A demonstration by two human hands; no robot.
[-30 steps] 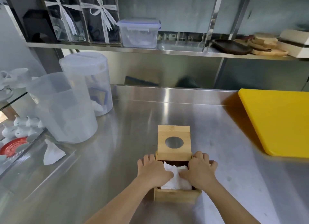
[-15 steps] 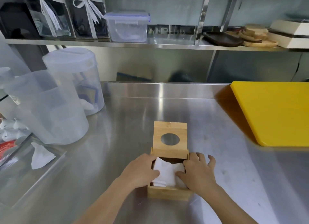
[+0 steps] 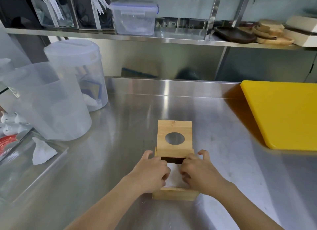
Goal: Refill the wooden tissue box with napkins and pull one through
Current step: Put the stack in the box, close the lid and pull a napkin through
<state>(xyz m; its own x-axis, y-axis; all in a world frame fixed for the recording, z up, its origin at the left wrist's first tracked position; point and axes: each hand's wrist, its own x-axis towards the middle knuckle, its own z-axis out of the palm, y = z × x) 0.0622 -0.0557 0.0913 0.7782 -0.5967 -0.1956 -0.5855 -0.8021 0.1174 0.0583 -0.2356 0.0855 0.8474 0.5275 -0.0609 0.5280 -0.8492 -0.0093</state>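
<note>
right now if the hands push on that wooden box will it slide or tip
The wooden box probably slides: it sits low and flat on the smooth steel counter. Tipping seems unlikely, though its slid-back lid overhangs the far end and may shift.

My left hand and right hand are both curled over the open wooden tissue box near the counter's front edge, fingers pressing on the white napkins inside it. The lid, with its round hole, is slid back toward the counter's rear. A yellow cutting board lies at the counter's right edge, and two clear plastic pitchers stand at its left.
</note>
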